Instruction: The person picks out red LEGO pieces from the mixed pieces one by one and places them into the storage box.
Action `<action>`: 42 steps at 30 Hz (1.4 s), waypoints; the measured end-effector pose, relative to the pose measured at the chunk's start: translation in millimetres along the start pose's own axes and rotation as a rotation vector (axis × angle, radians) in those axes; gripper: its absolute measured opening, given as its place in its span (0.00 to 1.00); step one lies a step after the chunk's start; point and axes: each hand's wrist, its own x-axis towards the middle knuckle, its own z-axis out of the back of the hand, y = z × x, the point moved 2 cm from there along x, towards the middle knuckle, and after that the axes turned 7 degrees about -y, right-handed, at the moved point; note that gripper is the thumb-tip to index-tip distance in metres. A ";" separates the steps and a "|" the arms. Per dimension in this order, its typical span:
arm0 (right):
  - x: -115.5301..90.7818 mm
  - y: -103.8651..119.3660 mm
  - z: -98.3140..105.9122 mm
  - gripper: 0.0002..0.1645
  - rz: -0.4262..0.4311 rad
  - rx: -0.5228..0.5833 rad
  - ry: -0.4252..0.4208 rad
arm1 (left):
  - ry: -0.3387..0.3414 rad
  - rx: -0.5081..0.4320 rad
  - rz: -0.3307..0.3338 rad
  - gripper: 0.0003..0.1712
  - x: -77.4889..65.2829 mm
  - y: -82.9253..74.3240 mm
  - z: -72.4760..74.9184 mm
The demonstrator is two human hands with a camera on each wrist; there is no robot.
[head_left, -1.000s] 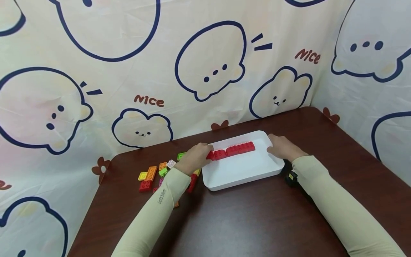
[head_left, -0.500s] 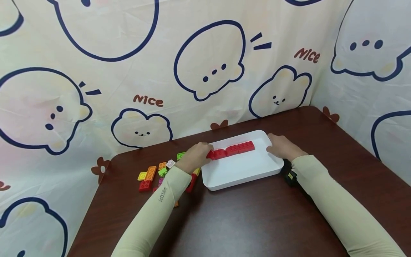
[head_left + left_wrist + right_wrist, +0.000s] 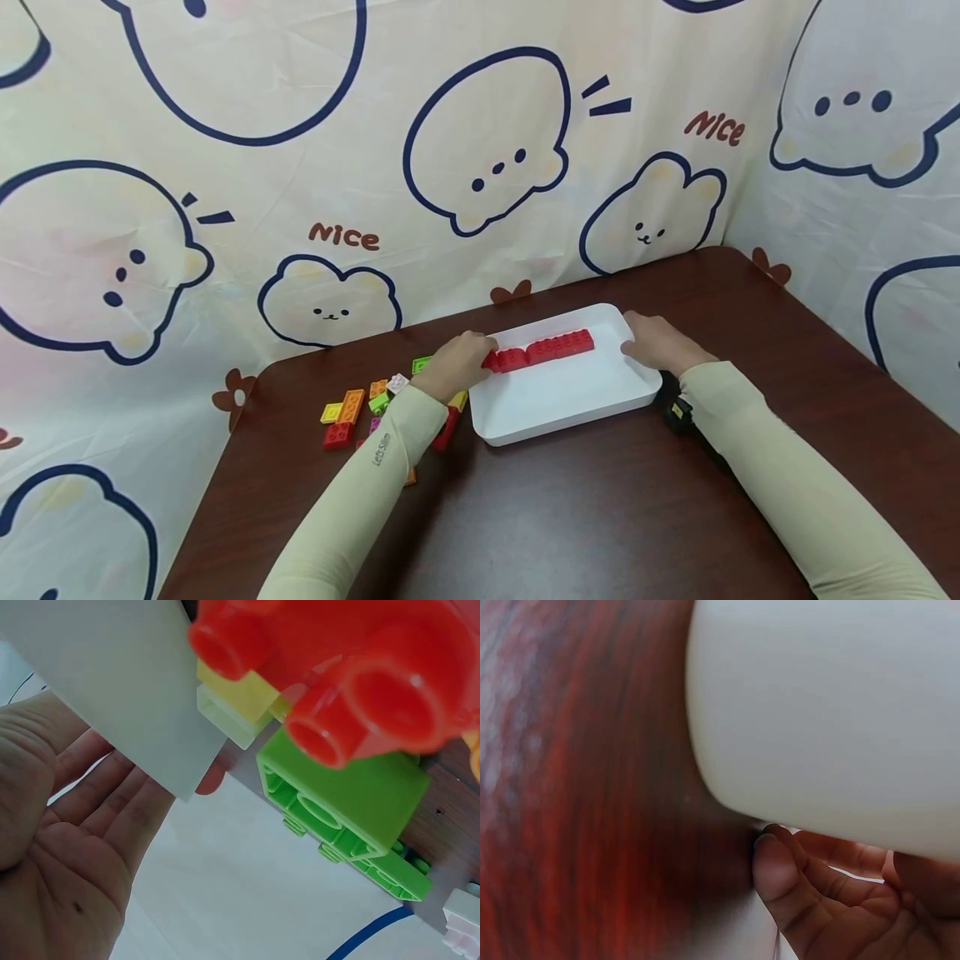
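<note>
A shallow white tray (image 3: 558,400) lies between my two hands on the dark wooden table. Inside it, along the far side, runs a row of red toy building bricks (image 3: 560,347). My left hand (image 3: 452,367) grips the tray's left end, its fingertips over the rim beside the leftmost red brick. In the left wrist view, that hand (image 3: 82,855) has its fingers behind the tray wall (image 3: 112,682). At the opposite end my right hand (image 3: 658,342) holds the right rim. Seen from the right wrist, thumb and curled fingers of that hand (image 3: 832,904) meet at the tray's edge (image 3: 817,750).
Loose bricks lie left of the tray, partly hidden by my left arm: an orange one (image 3: 351,407), a yellow one (image 3: 331,412), a red one (image 3: 337,434) and several more. A patterned curtain (image 3: 480,275) hangs behind the table (image 3: 585,517).
</note>
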 end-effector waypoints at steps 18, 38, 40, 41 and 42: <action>-1.9 0.9 0.4 0.39 -0.001 0.005 0.008 | 0.025 0.008 -0.028 0.28 -1.3 -1.3 -1.7; -1.4 0.6 1.7 0.39 0.017 -0.009 -0.007 | 0.055 -0.026 0.008 0.34 -1.3 -0.5 -1.6; -1.2 0.4 1.8 0.39 0.015 -0.008 -0.004 | 0.054 -0.024 0.008 0.35 -0.7 0.5 -2.4; -1.3 0.1 1.7 0.39 0.014 -0.007 -0.003 | 0.055 -0.025 0.008 0.35 -0.3 0.7 -2.8; -1.4 -0.2 1.6 0.39 0.012 -0.005 -0.001 | 0.057 -0.025 0.005 0.35 0.2 0.9 -3.3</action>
